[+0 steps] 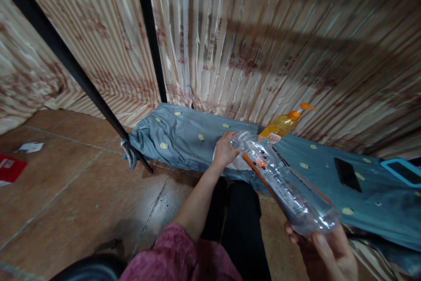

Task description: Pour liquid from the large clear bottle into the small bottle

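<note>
A large clear plastic bottle [286,180] with an orange-edged printed label lies slantwise in front of me, held above the bench. My right hand [325,250] grips its base, thumb on the near side. At the narrow neck end, my left hand [226,149] has its fingers closed round the clear plastic there. Something white [241,165], perhaps a cloth or paper, shows behind and below my left hand; whether the hand touches it I cannot tell. Just beyond the bottle, a pump bottle [279,125] of yellow-orange liquid stands on the bench, partly hidden.
A grey-blue cloth with yellow pineapple prints [200,136] covers the low bench. A dark phone [347,175] and a blue-framed object [403,172] lie at the right. Black poles [151,31] and striped curtains [250,53] stand behind. On the tiled floor lies a red packet [11,169].
</note>
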Tool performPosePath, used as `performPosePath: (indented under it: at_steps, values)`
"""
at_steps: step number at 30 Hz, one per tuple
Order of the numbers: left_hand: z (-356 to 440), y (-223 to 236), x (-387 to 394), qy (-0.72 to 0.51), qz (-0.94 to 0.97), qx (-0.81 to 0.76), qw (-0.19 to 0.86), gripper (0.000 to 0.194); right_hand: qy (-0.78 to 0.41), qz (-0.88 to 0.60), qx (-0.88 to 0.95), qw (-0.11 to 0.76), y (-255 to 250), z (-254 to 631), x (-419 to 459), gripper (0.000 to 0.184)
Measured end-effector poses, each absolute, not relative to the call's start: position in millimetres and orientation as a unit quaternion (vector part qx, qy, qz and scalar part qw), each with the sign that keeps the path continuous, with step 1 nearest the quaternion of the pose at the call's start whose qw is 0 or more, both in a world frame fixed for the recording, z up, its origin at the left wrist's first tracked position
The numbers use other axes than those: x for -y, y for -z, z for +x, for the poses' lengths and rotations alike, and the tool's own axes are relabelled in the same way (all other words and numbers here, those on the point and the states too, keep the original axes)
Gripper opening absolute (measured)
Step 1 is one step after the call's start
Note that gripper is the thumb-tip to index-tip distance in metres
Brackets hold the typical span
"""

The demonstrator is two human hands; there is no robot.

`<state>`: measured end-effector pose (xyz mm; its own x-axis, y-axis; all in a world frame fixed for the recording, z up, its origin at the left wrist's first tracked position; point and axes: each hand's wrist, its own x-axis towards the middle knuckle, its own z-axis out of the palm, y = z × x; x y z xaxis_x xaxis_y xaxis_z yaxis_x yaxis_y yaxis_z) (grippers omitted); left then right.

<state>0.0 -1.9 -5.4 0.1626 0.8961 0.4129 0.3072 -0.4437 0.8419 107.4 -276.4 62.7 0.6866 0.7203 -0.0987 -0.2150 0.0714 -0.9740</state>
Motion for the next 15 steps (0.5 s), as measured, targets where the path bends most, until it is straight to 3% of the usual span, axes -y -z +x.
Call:
performPosePath:
  at_steps: [9, 15]
  values:
    - [0.5, 6.8, 1.4, -0.485, 0.701, -0.429, 0.300, 0.040, -0.324, -0.602, 0.207, 0.700, -64.0, 105.8, 275.3, 0.073]
    - [-0.1, 5.6, 1.6, -0.482, 0.704, -0.429, 0.298, 0.037, -0.329, -0.595, 0.209, 0.703, -64.7, 104.5, 274.9, 0.063]
